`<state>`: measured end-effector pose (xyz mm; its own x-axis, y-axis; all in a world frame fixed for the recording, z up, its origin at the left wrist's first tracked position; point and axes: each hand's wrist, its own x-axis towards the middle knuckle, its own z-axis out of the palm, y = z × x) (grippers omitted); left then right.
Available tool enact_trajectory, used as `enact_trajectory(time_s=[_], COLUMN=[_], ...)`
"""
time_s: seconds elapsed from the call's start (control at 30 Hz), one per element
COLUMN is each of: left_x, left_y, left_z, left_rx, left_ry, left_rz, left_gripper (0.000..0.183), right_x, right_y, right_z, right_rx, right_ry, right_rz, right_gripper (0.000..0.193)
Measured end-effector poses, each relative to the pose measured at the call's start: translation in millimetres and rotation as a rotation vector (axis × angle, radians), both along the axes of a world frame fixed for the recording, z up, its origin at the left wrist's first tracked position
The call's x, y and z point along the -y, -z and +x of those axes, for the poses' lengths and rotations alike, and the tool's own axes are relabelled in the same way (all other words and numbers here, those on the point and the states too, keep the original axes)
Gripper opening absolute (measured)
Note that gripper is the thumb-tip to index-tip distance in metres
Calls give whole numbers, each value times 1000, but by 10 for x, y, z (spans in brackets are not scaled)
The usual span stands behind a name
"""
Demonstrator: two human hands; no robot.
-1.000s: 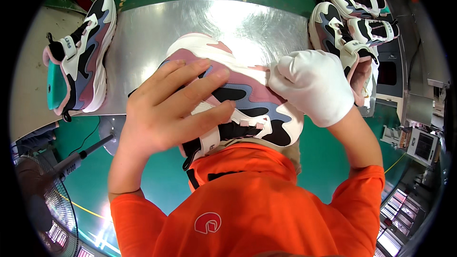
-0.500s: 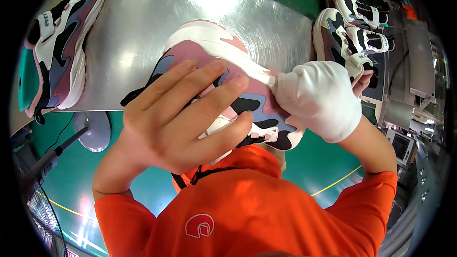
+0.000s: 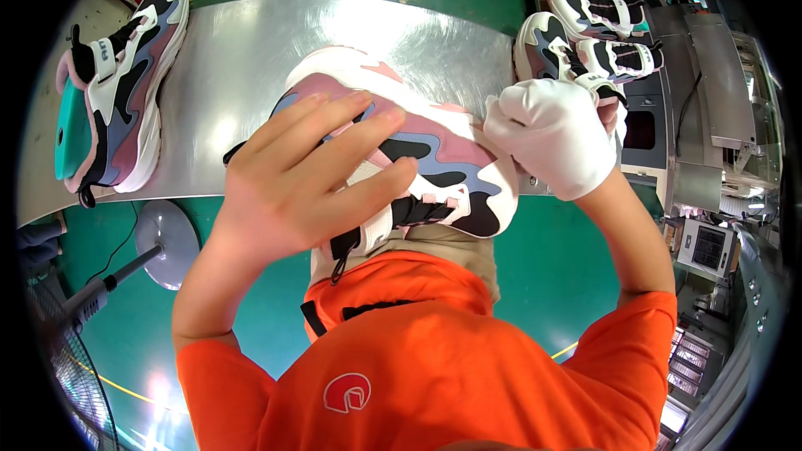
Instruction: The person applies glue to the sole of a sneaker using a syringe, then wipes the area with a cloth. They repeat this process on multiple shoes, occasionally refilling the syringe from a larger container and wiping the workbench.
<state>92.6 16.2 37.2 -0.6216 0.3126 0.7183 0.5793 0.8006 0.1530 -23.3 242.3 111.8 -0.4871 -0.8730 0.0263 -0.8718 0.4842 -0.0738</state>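
Note:
A sneaker (image 3: 418, 153) in white, mauve, blue and black lies on its side on the metal table, its white sole facing away from me and its toe to the right. My left hand (image 3: 309, 171) is bare and lies over the upper with the fingers spread across it, holding the shoe. My right hand (image 3: 551, 138) wears a white glove and is closed in a fist at the sole edge near the toe. Whatever that fist holds is hidden. The shoe's ankle opening is partly covered by my left hand.
Another sneaker (image 3: 125, 83) with a teal insert stands at the table's left end. Several matching sneakers (image 3: 597, 12) sit at the right end. The metal table (image 3: 225, 58) has its near edge by my waist. Below left are a round grey base (image 3: 167, 242) and a fan (image 3: 71, 367).
My gloved right fist has moved away from my body along the toe end. The sneaker's toe has swung slightly farther from me. My left hand keeps its hold. The view has shifted too.

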Motion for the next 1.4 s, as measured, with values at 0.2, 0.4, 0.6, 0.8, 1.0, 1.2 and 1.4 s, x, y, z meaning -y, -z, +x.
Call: enact_trajectory(time_s=[0.2, 0.4, 0.6, 0.8, 1.0, 1.2, 1.4], left_x=[-8, -51, -75, -77, -70, -84, -94], left_y=[-27, -44, -60, -6, -44, -17, -22], left_z=[-14, -80, -84, -123, -146, -150, -169], left_rx=[30, 52, -3, -36, -56, -62, -32], left_ry=[-13, -29, -17, -23, 21, 9, 13], left_rz=[16, 16, -20, -11, -16, -14, -9], left_gripper=[22, 23, 22, 22, 22, 20, 21], right_x=[46, -8, 32, 217, 55, 123, 184], right_y=[94, 142, 74, 97, 110, 71, 102], right_z=[8, 2, -102, -10, -159, -169, -167], right_rx=[-60, -88, 187, -99, 443, -139, -195], right_ry=[-107, -59, 104, -106, 312, -159, -243], right_rz=[343, 341, -12, 402, -15, 317, 295], right_gripper=[13, 9, 12, 19, 19, 9, 6])
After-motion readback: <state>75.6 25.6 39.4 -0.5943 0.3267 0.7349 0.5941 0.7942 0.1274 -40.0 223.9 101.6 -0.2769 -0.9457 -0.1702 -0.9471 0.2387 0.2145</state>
